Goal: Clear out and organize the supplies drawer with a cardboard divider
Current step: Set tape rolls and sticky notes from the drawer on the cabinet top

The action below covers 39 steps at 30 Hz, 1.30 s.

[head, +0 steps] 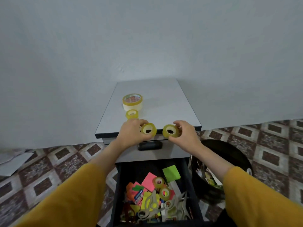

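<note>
The supplies drawer (pixel 117 185) stands pulled open at the bottom of a small grey cabinet, directly below the person's arms. It is dark inside and holds a loose jumble: a green sticky-note pad (pixel 171 173) near the back right, a pink sticky-note pad (pixel 148 179) beside it, two small yellowish tape rolls (pixel 158 181) lying on the notes, and several pairs of grey-handled scissors (pixel 170 205) tangled toward the front among more coloured paper.

Above the drawer, both hands are raised at the front edge of the cabinet top (pixel 155 102). The left hand (pixel 132 133) pinches a small tape roll (pixel 148 130) between thumb and curled fingers, its hole facing the camera. The right hand (pixel 185 133) grips a second small roll (pixel 171 131) the same way. The two rolls are held side by side, close but apart. Both sleeves are mustard yellow.

Behind the left hand, on the cabinet top, sit a third small roll (pixel 132 114) and – just behind it – a large tape roll (pixel 132 101), both lying flat. A closed upper drawer with a dark handle (pixel 150 145) shows between the wrists.

To the right of the cabinet stands a black bin (pixel 229 161) with scraps inside. The floor (pixel 49 161) is patterned tile, with a sheet of paper (pixel 14 159) lying at the left – behind everything is a plain pale wall.
</note>
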Available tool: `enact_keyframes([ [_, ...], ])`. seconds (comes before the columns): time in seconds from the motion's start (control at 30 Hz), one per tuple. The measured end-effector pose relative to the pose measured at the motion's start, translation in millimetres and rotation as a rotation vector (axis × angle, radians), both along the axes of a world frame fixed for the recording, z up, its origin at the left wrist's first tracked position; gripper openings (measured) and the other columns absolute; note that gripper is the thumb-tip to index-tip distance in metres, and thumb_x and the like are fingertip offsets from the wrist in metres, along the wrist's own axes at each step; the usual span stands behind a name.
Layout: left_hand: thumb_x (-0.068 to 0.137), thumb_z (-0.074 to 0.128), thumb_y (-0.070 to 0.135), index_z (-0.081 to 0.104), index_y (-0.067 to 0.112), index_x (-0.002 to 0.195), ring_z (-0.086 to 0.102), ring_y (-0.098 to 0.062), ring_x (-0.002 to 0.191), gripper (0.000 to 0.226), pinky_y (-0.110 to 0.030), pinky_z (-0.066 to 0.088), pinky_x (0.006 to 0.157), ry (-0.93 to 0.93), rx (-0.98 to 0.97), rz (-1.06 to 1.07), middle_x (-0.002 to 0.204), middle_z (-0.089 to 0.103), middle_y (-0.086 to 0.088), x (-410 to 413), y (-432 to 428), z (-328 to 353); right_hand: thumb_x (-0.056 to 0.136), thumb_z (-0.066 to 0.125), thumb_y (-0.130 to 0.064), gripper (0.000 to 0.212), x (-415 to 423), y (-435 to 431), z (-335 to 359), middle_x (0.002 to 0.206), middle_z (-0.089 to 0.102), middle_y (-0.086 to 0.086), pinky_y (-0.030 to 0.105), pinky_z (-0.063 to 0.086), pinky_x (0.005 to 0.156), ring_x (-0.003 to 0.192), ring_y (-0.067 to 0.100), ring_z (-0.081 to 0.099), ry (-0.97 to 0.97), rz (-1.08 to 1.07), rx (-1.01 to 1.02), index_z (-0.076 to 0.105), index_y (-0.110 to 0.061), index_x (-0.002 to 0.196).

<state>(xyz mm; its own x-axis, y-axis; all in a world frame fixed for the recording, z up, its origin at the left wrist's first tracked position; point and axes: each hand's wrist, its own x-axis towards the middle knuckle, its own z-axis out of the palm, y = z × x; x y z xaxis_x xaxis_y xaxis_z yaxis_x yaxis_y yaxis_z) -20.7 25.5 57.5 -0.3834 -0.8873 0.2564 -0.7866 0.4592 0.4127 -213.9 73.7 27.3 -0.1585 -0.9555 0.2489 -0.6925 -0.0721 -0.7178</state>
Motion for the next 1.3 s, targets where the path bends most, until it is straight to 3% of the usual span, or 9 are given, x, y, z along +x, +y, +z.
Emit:
enact_keyframes([
  [0.2, 0.060, 0.047, 0.057, 0.064, 0.025, 0.117, 0.056, -0.018, 0.102, 0.067, -0.029, 0.039, 0.080, -0.216, -0.037, 0.013, 0.105, 0.066, 0.003, -4.7, -34.8, 2.3, 0.074, 0.074, -0.018, 0.058, -9.0, -22.1, 10.2, 0.114, 0.055, 0.008, 0.030, 0.047, 0.086, 0.096, 0.021, 0.056, -0.013, 0.009, -0.019, 0.051, -0.006, 0.125],
  [0.3, 0.064, 0.051, 0.057, 0.058, 0.026, 0.123, 0.055, -0.018, 0.106, 0.067, -0.032, 0.038, 0.088, -0.210, -0.008, 0.005, 0.111, 0.064, 0.003, -5.5, -42.3, -2.2, 0.075, 0.074, -0.018, 0.062, -10.5, -28.9, 9.2, 0.112, 0.055, 0.006, 0.027, 0.046, 0.082, 0.093, 0.018, 0.054, -0.021, 0.018, -0.020, 0.047, -0.009, 0.129],
  [0.4, 0.076, 0.065, 0.045, 0.051, 0.024, 0.128, 0.055, -0.018, 0.107, 0.058, -0.034, 0.034, 0.094, -0.155, 0.000, -0.003, 0.112, 0.063, 0.002, -6.4, -46.9, -3.8, 0.076, 0.074, -0.021, 0.063, -10.0, -34.7, 6.2, 0.115, 0.056, 0.006, 0.026, 0.043, 0.084, 0.100, 0.018, 0.052, 0.011, 0.016, -0.010, 0.046, -0.011, 0.131],
  [0.7, 0.080, 0.061, 0.043, 0.046, 0.023, 0.131, 0.051, -0.021, 0.111, 0.057, -0.036, 0.030, 0.098, -0.267, -0.033, -0.025, 0.115, 0.062, 0.002, -10.0, -56.9, -7.7, 0.077, 0.072, -0.024, 0.062, -5.8, -48.5, 1.7, 0.118, 0.057, 0.006, 0.024, 0.037, 0.084, 0.108, 0.019, 0.049, 0.044, -0.005, -0.004, 0.045, -0.012, 0.132],
  [1.3, 0.086, 0.055, 0.053, 0.044, 0.021, 0.134, 0.041, -0.019, 0.126, 0.059, -0.036, 0.029, 0.101, -0.312, -0.099, 0.020, 0.134, 0.051, 0.000, 0.1, -58.4, -16.3, 0.078, 0.072, -0.028, 0.062, 4.2, -66.4, 3.0, 0.120, 0.057, 0.005, 0.021, 0.034, 0.081, 0.113, 0.019, 0.047, 0.102, -0.012, 0.041, 0.044, -0.015, 0.132],
])
